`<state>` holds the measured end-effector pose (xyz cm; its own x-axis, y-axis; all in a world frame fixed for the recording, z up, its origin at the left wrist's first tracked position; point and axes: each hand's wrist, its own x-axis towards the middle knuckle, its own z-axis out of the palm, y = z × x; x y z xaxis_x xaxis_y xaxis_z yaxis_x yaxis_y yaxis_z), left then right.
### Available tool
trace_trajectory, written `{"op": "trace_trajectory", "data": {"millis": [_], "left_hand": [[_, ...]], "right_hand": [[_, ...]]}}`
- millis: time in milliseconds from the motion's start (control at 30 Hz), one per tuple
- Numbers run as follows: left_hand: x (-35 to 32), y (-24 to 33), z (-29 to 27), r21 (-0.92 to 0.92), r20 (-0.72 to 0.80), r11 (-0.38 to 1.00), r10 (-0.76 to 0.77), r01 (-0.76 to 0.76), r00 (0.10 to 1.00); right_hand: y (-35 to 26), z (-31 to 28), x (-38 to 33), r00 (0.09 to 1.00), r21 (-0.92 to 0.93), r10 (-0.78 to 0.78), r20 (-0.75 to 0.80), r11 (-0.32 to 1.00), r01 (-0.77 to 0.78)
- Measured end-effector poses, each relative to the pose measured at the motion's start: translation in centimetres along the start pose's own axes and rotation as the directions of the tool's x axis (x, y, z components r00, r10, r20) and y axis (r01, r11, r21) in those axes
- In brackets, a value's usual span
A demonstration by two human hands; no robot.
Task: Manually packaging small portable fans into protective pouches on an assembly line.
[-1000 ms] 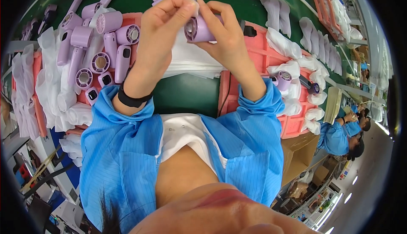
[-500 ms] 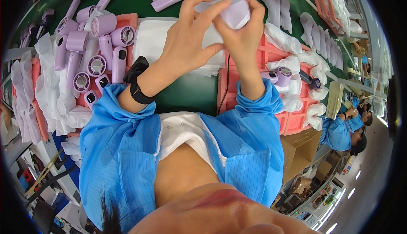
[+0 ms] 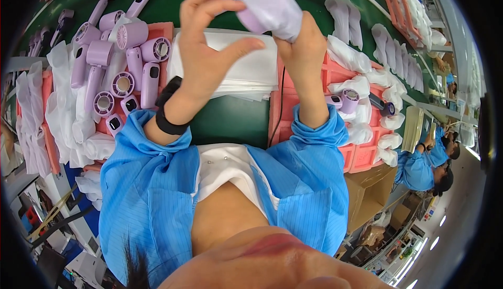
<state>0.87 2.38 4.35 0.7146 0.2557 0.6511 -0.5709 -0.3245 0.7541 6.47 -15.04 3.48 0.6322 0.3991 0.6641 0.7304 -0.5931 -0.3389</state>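
Note:
A light purple handheld fan in a thin white translucent sleeve [image 3: 275,9] is up over the far middle of the bench. My right hand [image 3: 305,51] is closed around its lower part. Beside it, my left hand [image 3: 204,48] is open, thumb spread wide and fingers stretched toward the fan's head. Whether those fingertips touch the sleeve I cannot tell. Below the hands lies a stack of flat white sleeves [image 3: 243,61], partly covered by my left hand. Several unwrapped purple fans [image 3: 99,53] are piled to the left of it.
Pink trays [image 3: 361,155] flank the stack, the right one bearing wrapped fans [image 3: 348,51] and a dark fan [image 3: 386,108]. A thin black cable [image 3: 282,100] runs along that tray. Wrapped fans [image 3: 73,116] lie far left. A cardboard box [image 3: 369,195] stands at lower right; co-workers [image 3: 427,163] sit beyond.
My left hand has drawn back to the left, off the wrapped fan, and its fingers have spread. The fan has tipped up, shifting slightly left and away, still in my right hand.

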Motion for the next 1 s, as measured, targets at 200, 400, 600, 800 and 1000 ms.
{"op": "trace_trajectory", "data": {"millis": [200,400,600,800,1000], "left_hand": [[0.2,0.1,-0.2,0.067,-0.016,0.985,0.158,-0.157,0.987],[1.4,-1.7,-2.1,-0.166,-0.1,0.926,-0.358,0.339,0.928],[-1.2,-4.3,2.6,0.238,0.241,0.955,-0.234,0.176,0.942],[-5.8,-5.5,5.4,0.452,0.433,0.892,-0.232,0.013,0.871],[-6.0,-5.8,5.3,0.512,0.454,0.856,-0.201,-0.07,0.868]], "right_hand": [[-2.2,-0.2,-0.4,0.99,-0.1,0.095,0.107,0.991,-0.085],[-0.1,-3.4,0.1,0.778,0.455,0.21,0.593,0.709,-0.538],[14.3,-0.5,2.4,0.769,-0.049,0.594,0.238,0.798,-0.601],[22.4,4.1,2.3,0.838,-0.588,0.479,0.263,0.768,-0.254],[16.0,9.9,6.2,0.724,0.34,0.146,0.675,0.809,-0.48]]}}
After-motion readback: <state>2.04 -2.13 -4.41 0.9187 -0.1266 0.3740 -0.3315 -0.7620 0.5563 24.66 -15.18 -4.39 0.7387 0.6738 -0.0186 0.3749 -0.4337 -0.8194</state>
